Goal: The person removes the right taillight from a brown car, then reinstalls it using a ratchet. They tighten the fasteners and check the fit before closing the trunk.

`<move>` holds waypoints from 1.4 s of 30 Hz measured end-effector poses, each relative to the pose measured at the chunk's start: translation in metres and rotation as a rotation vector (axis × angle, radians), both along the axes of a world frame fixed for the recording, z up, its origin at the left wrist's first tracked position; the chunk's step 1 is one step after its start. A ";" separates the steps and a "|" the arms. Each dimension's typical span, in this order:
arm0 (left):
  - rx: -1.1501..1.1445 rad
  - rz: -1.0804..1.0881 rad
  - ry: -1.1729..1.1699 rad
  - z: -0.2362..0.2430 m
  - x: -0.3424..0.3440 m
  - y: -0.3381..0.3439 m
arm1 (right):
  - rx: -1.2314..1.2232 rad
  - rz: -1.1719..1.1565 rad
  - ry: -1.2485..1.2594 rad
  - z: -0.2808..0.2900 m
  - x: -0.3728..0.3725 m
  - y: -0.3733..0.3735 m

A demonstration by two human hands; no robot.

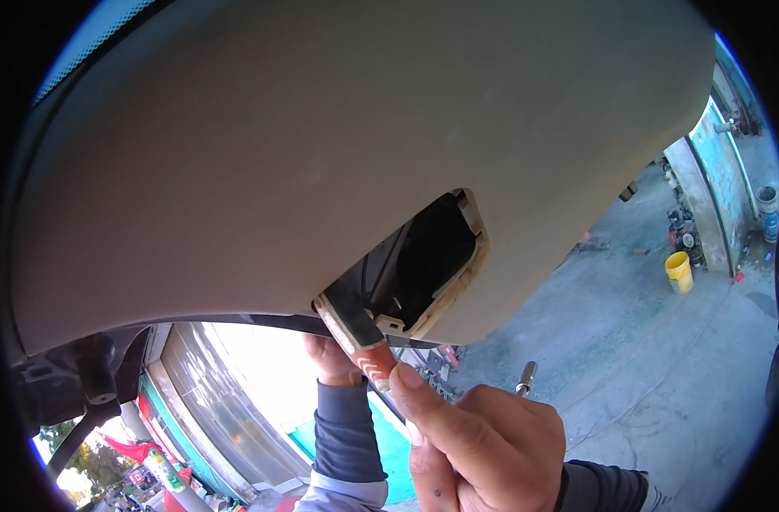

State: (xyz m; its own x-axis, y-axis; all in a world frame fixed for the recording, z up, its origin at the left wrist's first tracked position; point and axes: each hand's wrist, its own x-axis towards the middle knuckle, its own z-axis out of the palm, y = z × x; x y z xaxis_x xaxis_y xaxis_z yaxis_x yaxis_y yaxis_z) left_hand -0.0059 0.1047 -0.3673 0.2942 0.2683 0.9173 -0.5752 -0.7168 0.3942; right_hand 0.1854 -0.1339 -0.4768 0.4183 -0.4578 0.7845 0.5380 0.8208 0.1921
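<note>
A beige car headliner fills the upper view. It has a rectangular dark opening with a pale plastic frame. My right hand holds an orange and grey tool, thumb pressed on its handle, and the tool's tip is wedged at the opening's lower left corner. A silver metal bit sticks up just behind the knuckles of this hand. My left hand, in a dark sleeve, reaches up to the headliner's front edge beside the tool. Its fingertips are hidden.
A black mirror mount hangs at the lower left beside the windscreen. Through the open side I see a concrete floor, a yellow bucket and a turquoise wall with clutter along it.
</note>
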 end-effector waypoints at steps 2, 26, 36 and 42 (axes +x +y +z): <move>0.078 0.040 0.004 0.000 0.001 -0.003 | 0.009 -0.021 0.026 0.001 -0.004 -0.002; 0.050 -0.086 -0.111 0.001 0.013 -0.012 | -0.325 0.127 0.013 -0.056 0.029 0.010; 0.139 -0.101 -0.071 0.000 0.020 -0.023 | -0.403 -0.017 -0.050 -0.044 0.015 0.029; 0.208 -0.122 0.037 0.000 0.013 -0.026 | -0.369 -0.073 -0.069 -0.054 0.016 0.049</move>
State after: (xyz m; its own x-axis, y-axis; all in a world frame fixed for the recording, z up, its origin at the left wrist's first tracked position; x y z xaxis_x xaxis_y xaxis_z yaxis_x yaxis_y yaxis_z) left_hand 0.0069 0.0788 -0.3678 0.3469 0.0349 0.9372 -0.6508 -0.7106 0.2674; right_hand 0.2013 -0.0851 -0.5309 0.3358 -0.1660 0.9272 0.5938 0.8014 -0.0716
